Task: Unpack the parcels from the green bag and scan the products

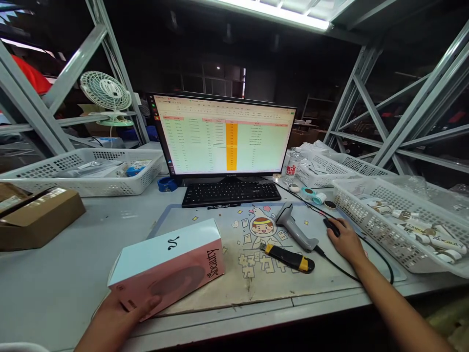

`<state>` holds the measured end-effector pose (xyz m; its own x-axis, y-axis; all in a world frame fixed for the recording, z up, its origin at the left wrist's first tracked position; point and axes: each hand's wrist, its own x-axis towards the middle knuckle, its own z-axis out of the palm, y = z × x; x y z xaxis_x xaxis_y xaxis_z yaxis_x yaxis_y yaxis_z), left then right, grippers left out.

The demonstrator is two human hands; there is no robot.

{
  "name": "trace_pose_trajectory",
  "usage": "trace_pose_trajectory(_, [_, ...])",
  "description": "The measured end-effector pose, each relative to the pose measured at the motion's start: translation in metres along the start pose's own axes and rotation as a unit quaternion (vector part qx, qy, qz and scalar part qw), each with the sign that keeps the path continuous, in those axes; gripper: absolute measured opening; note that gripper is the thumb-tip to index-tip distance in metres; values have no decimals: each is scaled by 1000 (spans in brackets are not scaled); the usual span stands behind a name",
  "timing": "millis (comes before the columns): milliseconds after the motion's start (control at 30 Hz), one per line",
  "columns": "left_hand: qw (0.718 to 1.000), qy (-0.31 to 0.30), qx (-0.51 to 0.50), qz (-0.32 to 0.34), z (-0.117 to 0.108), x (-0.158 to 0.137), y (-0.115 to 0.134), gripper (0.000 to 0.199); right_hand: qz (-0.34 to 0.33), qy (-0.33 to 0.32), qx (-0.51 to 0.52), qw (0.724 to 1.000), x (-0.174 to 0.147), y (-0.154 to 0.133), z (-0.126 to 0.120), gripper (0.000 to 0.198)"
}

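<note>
Clamping a lettered pink box [165, 261], blue-topped, are left fingers [149, 308]; right fingers [334, 238] grasp a mouse [330, 226].

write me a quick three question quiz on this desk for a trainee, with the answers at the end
1. What is the left hand holding?
2. True or false: the right hand is on the scanner.
3. Fill in the blank: the keyboard lies just in front of the ____.

Key:
1. A pink and pale blue box.
2. False; it is on the mouse.
3. Monitor.
</note>
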<state>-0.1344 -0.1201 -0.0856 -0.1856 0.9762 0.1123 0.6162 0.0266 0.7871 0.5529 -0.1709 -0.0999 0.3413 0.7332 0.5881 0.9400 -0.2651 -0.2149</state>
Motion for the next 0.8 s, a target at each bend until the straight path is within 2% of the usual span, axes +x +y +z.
trace_pose_trajectory(100, [1000, -1, -8, -3, 2, 1, 0, 54, -5, 8, -1, 1000, 1, 2, 2, 52])
trace_pose_trajectory(267, [999, -24, -13, -21, 1, 7, -3, 67, -8, 10, -3, 1000, 0, 2, 2, 50])
trace_pose_trajectory(500, [1000, 7, 4, 4, 1, 0, 5, 50, -20, 16, 1, 1000, 0, 4, 4, 51])
trace_pose_trajectory(667, [1000, -2, -4, -12, 1, 0, 7, 52, -13, 11, -4, 1000, 0, 3, 4, 52])
trace_pose_trajectory(800, [1000, -23, -7, -11, 0, 8, -3, 58, -6, 6, -4, 1000, 0, 2, 2, 51])
